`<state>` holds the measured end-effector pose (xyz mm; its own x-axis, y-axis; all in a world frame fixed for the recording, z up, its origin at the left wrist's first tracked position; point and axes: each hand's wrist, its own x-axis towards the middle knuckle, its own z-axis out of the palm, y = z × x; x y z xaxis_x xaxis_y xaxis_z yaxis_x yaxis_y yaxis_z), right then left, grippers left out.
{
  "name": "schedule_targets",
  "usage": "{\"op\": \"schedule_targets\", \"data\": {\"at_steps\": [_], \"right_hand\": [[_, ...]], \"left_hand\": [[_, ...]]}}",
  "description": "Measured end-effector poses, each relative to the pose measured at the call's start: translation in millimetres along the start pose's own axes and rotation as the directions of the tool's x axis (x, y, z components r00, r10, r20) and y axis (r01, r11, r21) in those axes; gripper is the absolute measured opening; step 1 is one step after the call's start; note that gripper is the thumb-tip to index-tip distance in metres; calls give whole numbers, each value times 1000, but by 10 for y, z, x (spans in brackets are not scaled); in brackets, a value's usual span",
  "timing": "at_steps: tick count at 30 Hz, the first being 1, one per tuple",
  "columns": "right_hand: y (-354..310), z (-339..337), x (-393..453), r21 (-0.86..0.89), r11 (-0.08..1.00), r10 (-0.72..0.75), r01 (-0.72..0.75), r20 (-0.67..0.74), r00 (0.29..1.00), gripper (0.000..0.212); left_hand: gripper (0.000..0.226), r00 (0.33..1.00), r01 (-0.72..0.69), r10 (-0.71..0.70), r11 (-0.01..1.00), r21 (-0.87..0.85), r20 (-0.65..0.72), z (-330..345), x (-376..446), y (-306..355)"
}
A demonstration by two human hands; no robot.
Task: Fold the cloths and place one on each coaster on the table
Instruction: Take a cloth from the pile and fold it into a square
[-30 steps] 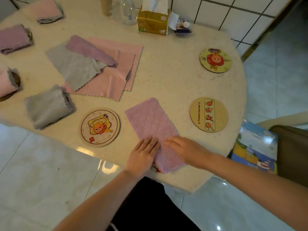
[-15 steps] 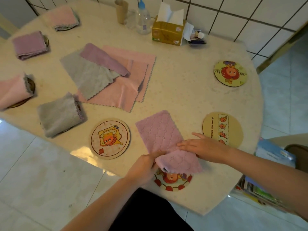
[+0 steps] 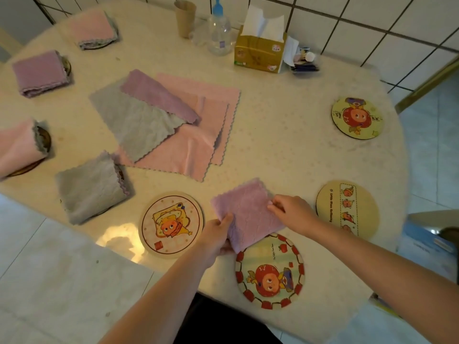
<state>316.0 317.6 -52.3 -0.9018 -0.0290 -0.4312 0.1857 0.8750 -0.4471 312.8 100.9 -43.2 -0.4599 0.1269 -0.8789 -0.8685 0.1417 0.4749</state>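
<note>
A purple cloth (image 3: 246,212), folded into a small square, lies near the table's front edge. My left hand (image 3: 217,235) pinches its near left corner and my right hand (image 3: 289,212) grips its right edge. Around it lie bare round coasters: a pink one (image 3: 172,224) to the left, a red-rimmed one (image 3: 270,271) just in front, a tan one (image 3: 347,210) to the right and a yellow one (image 3: 357,117) farther back. A loose pile of grey, purple and pink cloths (image 3: 169,125) lies mid-table. Several folded cloths sit on coasters at the left, such as the grey one (image 3: 90,186).
At the back of the table (image 3: 285,135) stand a paper cup (image 3: 185,18), a clear bottle (image 3: 219,33), a tissue box (image 3: 259,52) and small items (image 3: 304,62). A tiled wall runs behind. Coloured printed matter (image 3: 422,242) lies low beside the table on the right.
The long purple cloth has been folded in half by bringing its near end over, making a small square. The red-rimmed coaster that it covered now shows. The view has tilted up.
</note>
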Motion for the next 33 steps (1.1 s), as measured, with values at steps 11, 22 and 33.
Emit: {"op": "schedule_targets", "data": {"at_steps": [11, 22, 33], "right_hand": [[-99, -98, 99, -10, 988, 157, -157, 44, 987, 25], [-539, -46, 609, 93, 975, 208, -200, -76, 975, 43], [-587, -162, 608, 296, 861, 391, -413, 134, 911, 29]], "left_hand": [[19, 968, -110, 158, 965, 238, -194, -87, -99, -249], [14, 931, -146, 268, 895, 421, -248, 1, -88, -256], [14, 988, -74, 106, 964, 255, -111, -141, -141, -144]]}}
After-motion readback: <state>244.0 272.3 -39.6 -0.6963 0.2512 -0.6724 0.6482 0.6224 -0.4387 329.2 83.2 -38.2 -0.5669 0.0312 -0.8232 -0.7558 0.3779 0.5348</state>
